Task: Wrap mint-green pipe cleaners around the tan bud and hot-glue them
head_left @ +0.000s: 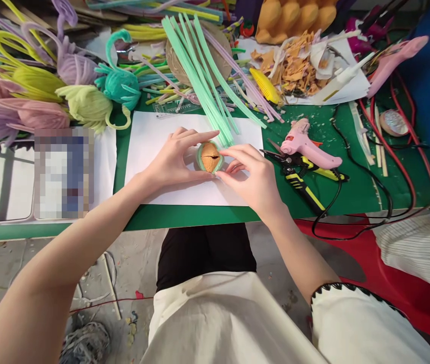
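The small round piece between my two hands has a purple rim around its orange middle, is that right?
Not quite: the rim is light green, not purple. The head view shows it around the orange middle of the small round piece, between your left hand and right hand.

small orange piece [210,165], near the middle of the white paper [150,134], face upward, a dark slit that ran across it, fuzzy mint-green edging [200,160] that curved round its rim, whether it touched the paper unclear from where I stood
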A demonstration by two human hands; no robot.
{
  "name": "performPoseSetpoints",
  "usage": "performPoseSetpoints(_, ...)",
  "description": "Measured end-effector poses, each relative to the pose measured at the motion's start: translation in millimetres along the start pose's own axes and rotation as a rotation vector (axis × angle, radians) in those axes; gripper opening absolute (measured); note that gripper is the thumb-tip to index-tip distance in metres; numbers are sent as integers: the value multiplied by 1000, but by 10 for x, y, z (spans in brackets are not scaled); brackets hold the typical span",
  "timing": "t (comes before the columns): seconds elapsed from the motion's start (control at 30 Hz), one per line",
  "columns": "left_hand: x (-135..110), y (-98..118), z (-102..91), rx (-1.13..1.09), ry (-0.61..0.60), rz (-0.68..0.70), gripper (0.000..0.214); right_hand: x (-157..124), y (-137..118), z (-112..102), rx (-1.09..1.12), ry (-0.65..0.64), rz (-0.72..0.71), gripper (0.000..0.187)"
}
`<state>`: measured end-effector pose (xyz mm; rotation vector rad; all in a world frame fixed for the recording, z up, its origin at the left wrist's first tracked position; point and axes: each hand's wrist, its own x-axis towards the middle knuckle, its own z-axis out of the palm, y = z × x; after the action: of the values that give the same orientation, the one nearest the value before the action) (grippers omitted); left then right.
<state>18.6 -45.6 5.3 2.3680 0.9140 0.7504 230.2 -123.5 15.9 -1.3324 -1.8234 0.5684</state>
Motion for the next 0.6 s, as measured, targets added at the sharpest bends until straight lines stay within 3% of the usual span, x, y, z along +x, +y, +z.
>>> performPoseSetpoints(0.33,-1,-32,7,0,1,19,80,40,-32,-57,37,-22,38,26)
performPoseSetpoints(0.6,9,-42,1,-2,0,24,82,52,-15,-53,-1,0,-9,25)
